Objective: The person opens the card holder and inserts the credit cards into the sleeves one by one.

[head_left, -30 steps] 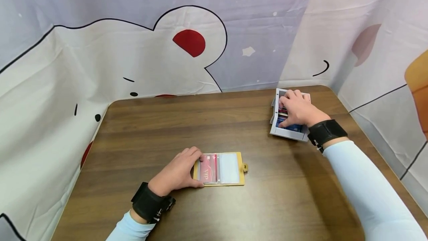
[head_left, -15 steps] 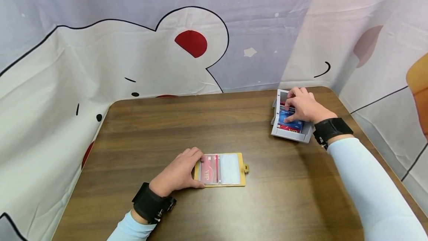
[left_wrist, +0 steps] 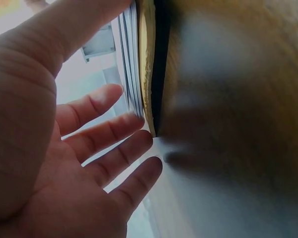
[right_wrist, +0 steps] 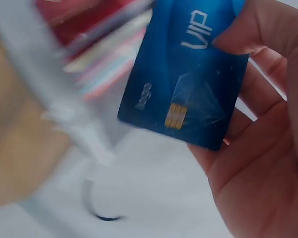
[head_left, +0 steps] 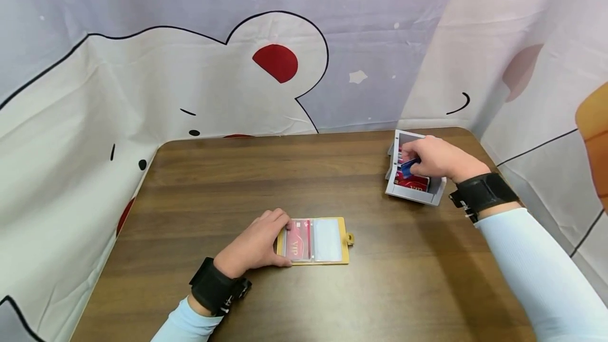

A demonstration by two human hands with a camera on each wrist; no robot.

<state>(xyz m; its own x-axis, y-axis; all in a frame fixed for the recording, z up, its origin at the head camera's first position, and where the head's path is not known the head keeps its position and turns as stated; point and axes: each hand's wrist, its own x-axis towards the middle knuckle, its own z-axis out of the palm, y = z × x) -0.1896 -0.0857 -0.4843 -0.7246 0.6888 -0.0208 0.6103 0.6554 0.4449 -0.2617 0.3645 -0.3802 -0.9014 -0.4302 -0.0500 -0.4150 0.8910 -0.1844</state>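
A small yellow card holder (head_left: 344,226) lies spread on the table. A pink VIP card (head_left: 297,240) shows in its left sleeve, and its right page is a pale clear sleeve. My left hand (head_left: 254,241) holds the holder's left end, thumb at the near edge, fingers at the far edge. In the left wrist view the stacked sleeves (left_wrist: 129,59) show beside those fingers. My right hand (head_left: 439,157) pinches a blue VIP card (right_wrist: 188,74) with a gold chip, tilted above a grey tray (head_left: 410,192). A red VIP card (head_left: 412,182) and other cards lie in that tray.
The wooden table (head_left: 228,183) has rounded far corners. A patterned cloth (head_left: 370,67) hangs behind it and along the sides. On the holder's right edge a small clasp tab (head_left: 350,239) sticks out.
My right hand has lifted the blue card from the stack in the tray and drawn it slightly right, uncovering the red VIP card. My left hand stays on the card holder.
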